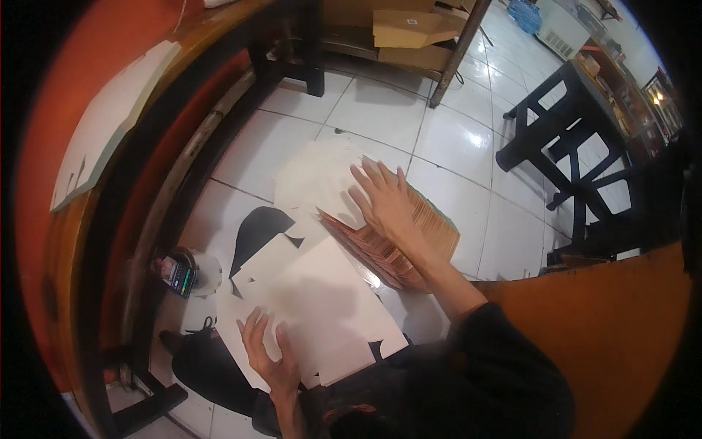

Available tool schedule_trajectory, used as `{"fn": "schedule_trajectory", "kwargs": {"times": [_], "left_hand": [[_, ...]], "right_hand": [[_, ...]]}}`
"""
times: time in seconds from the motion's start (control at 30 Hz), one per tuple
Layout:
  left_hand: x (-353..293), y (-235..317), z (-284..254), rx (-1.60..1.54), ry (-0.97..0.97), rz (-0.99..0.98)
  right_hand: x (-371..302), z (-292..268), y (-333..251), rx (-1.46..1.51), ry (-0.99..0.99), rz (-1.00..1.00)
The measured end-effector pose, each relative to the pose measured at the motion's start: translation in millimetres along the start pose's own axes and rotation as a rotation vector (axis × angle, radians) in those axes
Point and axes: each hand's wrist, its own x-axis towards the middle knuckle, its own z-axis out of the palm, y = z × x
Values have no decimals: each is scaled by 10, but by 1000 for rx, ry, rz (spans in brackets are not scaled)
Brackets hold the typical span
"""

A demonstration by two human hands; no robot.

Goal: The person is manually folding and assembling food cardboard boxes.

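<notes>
My right hand [382,197] lies flat with fingers spread on top of a thick stack of brown flat cardboard pieces [431,227] that stands on the white tiled floor. My left hand [269,356] rests open, palm down, on the near edge of a white flat cardboard sheet [329,307] lying across my lap. More white cut sheets [316,175] lie on the floor beyond the brown stack.
A phone [175,274] on a white roll lies on the floor to the left. A black stool [567,139] stands at the right. Folded brown boxes [409,33] sit on a low shelf at the top. A wooden counter [80,219] curves along the left.
</notes>
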Motion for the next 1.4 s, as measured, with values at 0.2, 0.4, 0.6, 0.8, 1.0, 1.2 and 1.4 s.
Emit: {"fn": "schedule_trajectory", "kwargs": {"times": [0.2, 0.4, 0.6, 0.8, 1.0, 1.2, 1.4], "left_hand": [[450, -27, 101, 56, -101, 97], [868, -283, 339, 227, -186, 78], [729, -454, 480, 165, -111, 184], [616, -499, 444, 70, 29, 315], [424, -562, 405, -200, -76, 220], [438, -530, 410, -243, 18, 277], [340, -515, 428, -185, 137, 209]], "right_hand": [[-369, 166, 141, 127, -286, 200], [59, -631, -782, 556, -228, 52], [130, -687, -1009, 376, -283, -230], [160, -826, -1072, 428, -303, -193], [1, -957, -1176, 660, -400, 96], [48, -986, -1271, 715, -435, 509], [131, -1151, -1367, 709, -452, -13]]}}
